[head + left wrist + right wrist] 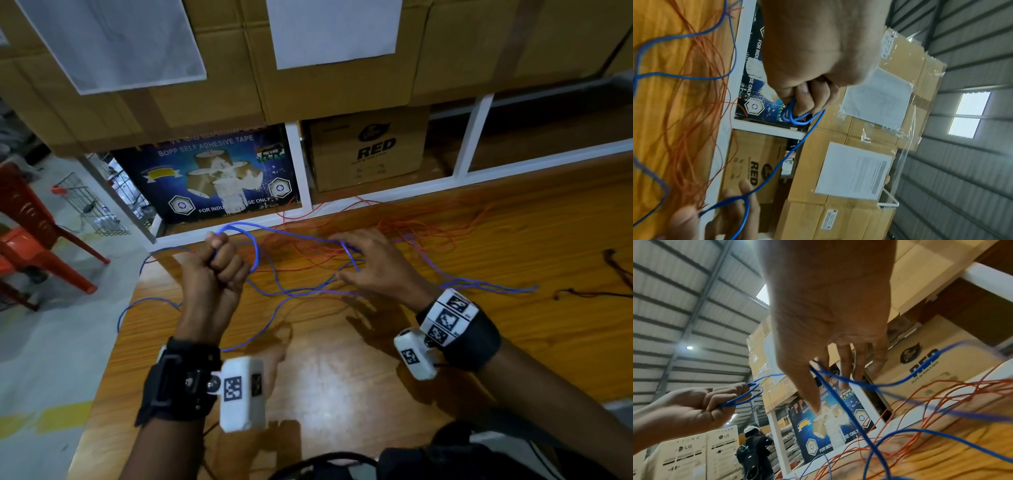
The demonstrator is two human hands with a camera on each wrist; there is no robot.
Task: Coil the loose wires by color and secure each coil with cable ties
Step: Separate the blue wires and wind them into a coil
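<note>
left hand [219,263] fisted round small loops of the blue wire [301,291] | right hand [373,260] fingers spread, blue wire across its fingertips | orange wire [394,222] tangled on desk [342,359] (count unclear) | boxes read "BOPP SELF ADHESIVE TAPE" [209,178], "RED" [371,150]

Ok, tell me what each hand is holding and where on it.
The left hand grips small loops of the blue wire in its fist. The right hand has a raised strand of that wire running across its spread fingers, not gripped.
</note>
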